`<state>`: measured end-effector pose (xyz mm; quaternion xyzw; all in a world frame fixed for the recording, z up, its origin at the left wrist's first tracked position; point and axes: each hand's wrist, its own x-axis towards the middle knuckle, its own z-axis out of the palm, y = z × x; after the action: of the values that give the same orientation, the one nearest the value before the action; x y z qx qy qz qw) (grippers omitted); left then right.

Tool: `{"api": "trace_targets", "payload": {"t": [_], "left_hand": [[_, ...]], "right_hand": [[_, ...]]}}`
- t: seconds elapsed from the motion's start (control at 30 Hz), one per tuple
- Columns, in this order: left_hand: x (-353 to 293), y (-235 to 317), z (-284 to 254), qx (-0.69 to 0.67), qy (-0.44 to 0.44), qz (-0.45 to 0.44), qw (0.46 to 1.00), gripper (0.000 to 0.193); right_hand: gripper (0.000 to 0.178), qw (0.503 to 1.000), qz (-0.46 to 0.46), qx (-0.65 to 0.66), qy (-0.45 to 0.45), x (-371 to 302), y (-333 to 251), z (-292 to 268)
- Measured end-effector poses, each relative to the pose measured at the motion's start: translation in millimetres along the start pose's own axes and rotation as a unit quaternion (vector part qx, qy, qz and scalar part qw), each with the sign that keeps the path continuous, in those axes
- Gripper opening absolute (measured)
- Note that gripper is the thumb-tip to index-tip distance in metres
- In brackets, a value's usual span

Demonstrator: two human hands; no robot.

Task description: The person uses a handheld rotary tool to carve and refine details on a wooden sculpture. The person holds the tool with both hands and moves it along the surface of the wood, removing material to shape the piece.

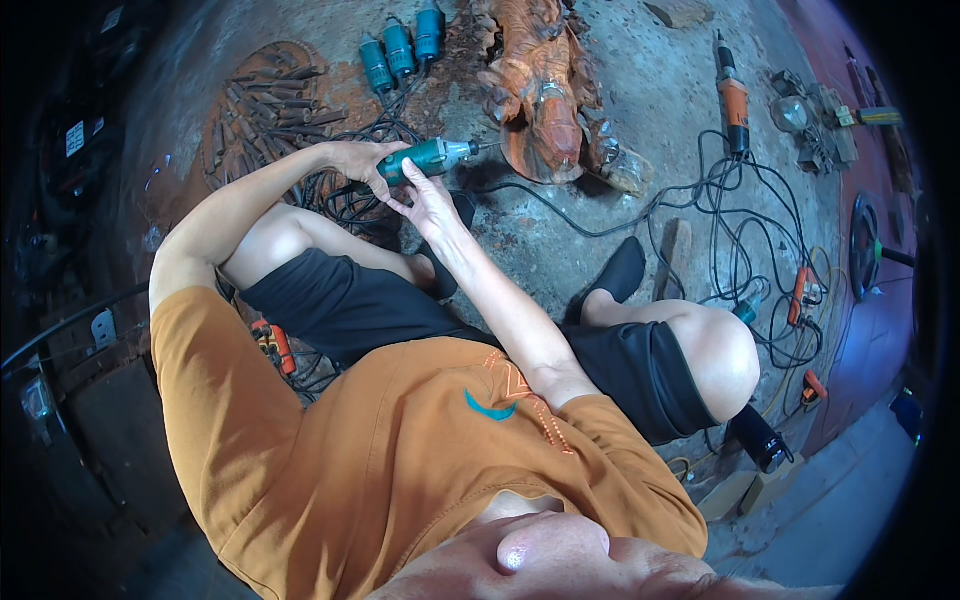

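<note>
A green die grinder (432,157) lies level in front of me, with its thin bit pointing right. My left hand (362,163) closes round its rear end. From below, my right hand (430,203) grips its body, the thumb and fingers against the casing. The bit reaches close to a reddish-brown wood carving (553,130) lying on the floor; I cannot tell whether the two touch. The carving has a rounded front end and a rough, shaped surface further back.
Three teal power tools (398,48) stand together at the back. Left of them is a pile of brown wooden-looking sticks (270,108). An orange-bodied grinder (734,105) lies to the right among black cables (720,190). A wood strip (676,258) lies by my right foot.
</note>
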<state>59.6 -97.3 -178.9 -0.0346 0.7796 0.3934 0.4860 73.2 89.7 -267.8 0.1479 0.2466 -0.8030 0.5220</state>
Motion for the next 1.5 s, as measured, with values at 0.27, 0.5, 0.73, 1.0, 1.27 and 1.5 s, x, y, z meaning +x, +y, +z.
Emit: {"api": "trace_targets", "payload": {"t": [0.27, 0.5, 0.73, 1.0, 1.27, 1.5], "left_hand": [[1.0, 3.8, -1.2, 0.016, 0.0, 0.012, 1.0, 0.111], [-2.5, 7.6, -1.4, 0.016, 0.02, -0.004, 1.0, 0.113], [0.7, 6.3, 0.7, 0.029, 0.022, 0.016, 0.999, 0.111], [-5.8, 21.9, 4.7, 0.047, -0.016, 0.023, 0.998, 0.112], [-11.5, 37.5, 11.9, 0.071, -0.017, 0.015, 0.997, 0.112], [-12.5, 48.6, 13.5, 0.093, -0.015, 0.024, 0.995, 0.107]], "right_hand": [[0.079, 1.0, 0.001, -0.006, 0.007, 4.6, 0.4, -4.3], [0.074, 1.0, 0.007, -0.024, -0.018, 3.5, -12.9, -3.1], [0.073, 1.0, -0.007, -0.005, -0.011, -0.8, -8.6, -4.7], [0.064, 0.999, -0.015, 0.032, 0.022, -21.4, 0.4, 3.2], [0.063, 0.999, -0.021, 0.047, 0.016, -26.5, 9.3, -3.5], [0.072, 0.998, -0.031, 0.05, 0.009, -31.7, 9.3, -5.3]]}}
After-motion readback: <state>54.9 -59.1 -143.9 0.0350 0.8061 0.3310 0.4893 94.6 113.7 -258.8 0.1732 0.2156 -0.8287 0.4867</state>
